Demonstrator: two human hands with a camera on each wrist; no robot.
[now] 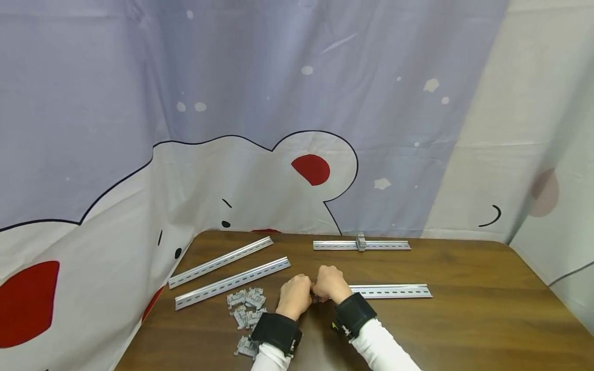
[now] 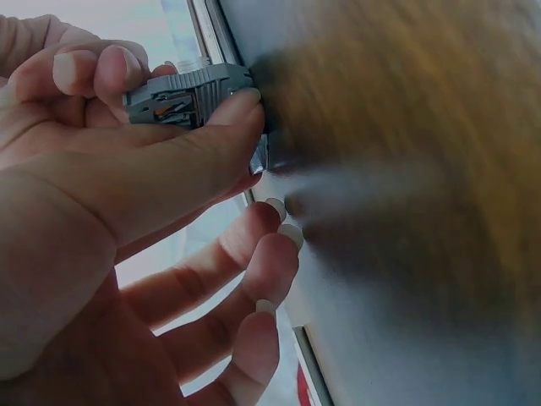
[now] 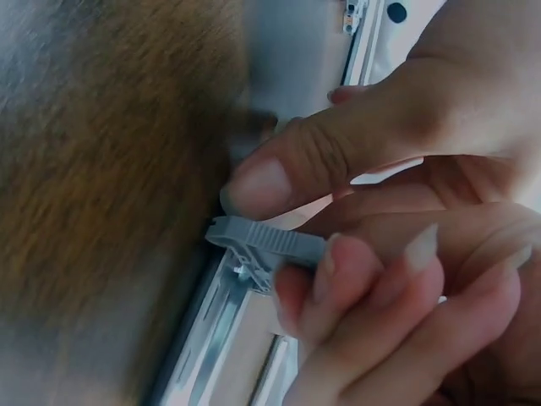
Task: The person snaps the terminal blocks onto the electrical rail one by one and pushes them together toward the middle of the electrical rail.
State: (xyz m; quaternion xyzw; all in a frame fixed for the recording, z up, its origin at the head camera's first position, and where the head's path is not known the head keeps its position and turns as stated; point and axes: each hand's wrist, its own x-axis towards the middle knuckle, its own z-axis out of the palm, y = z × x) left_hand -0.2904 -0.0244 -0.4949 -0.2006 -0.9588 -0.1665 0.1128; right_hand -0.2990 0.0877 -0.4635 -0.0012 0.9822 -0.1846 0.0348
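Observation:
A grey terminal block [image 2: 190,93] is held at the end of a slotted metal rail [image 1: 392,291]. My left hand [image 1: 295,298] pinches it, thumb along its side, while the other left fingers are spread loosely above the table. From the other side my right hand [image 1: 330,284] grips the same block [image 3: 270,241] with curled fingers and thumb. In the head view both hands hide the block and the rail's left end. Whether the block is seated on the rail I cannot tell. Left of my left hand lie several loose grey terminal blocks [image 1: 248,312].
Two slotted rails, a nearer one [image 1: 232,283] and a farther one [image 1: 220,262], lie slanted at the left. Toward the back, another rail [image 1: 385,246] carries grey terminal blocks [image 1: 361,242]. A printed curtain [image 1: 260,180] hangs behind the brown table [image 1: 487,309].

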